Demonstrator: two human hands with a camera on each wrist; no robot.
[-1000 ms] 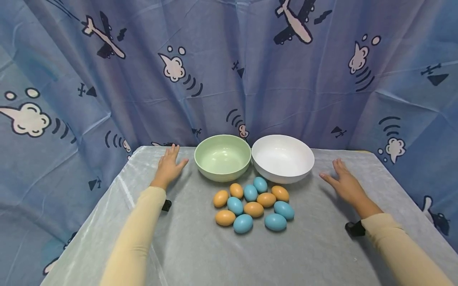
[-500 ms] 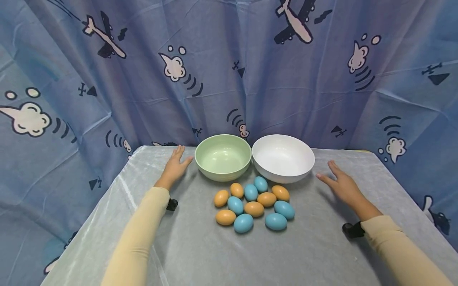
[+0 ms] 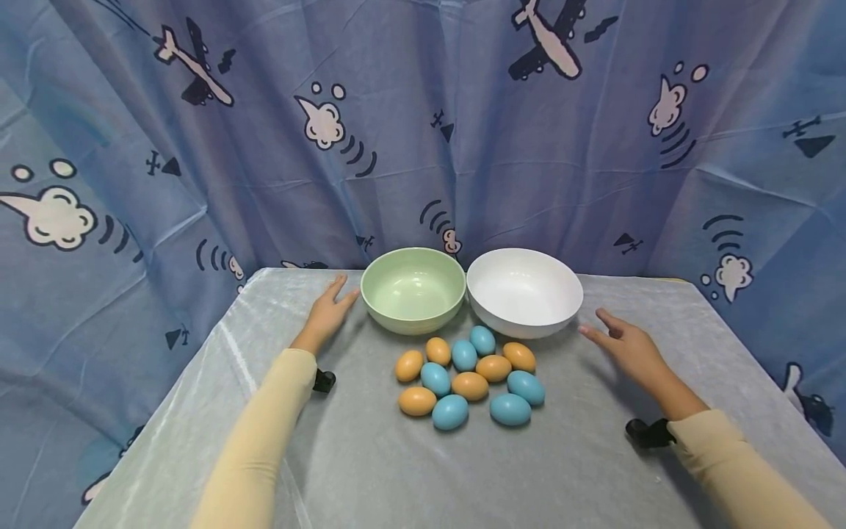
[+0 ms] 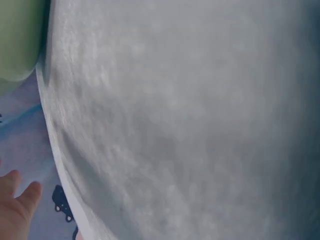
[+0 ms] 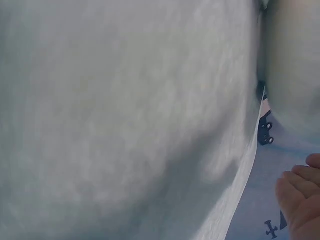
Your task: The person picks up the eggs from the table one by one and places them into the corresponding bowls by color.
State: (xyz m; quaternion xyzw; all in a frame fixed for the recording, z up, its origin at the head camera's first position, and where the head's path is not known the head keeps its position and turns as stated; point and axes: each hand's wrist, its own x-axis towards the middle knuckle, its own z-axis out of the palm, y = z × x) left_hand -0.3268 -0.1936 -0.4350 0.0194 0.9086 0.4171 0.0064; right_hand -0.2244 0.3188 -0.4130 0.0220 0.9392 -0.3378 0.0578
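My left hand (image 3: 325,314) is just left of the green bowl (image 3: 410,323), thumb pointing at its side and fingers extended. Part of that hand (image 4: 15,205) shows at the lower left of the left wrist view, below the bowl's edge. To the right of the white bowl (image 3: 522,323), my right hand (image 3: 631,353) holds nothing, its thumb and fingers apart and toward the bowl. The right wrist view has this hand (image 5: 302,200) at its lower right corner. In front of the bowls lie several orange eggs (image 3: 470,386) and blue eggs (image 3: 450,413) in a loose cluster.
The two bowls stand side by side near the back of a table with a grey cloth (image 3: 396,477). Behind them hangs a blue curtain (image 3: 396,184) printed with planes and clouds. A black wrist camera (image 3: 648,433) sits under the right forearm, another (image 3: 324,380) under the left.
My left hand has moved right, nearer to the green bowl. My right hand has shifted left and slightly toward me, nearer to the white bowl. Eggs and bowls stay put.
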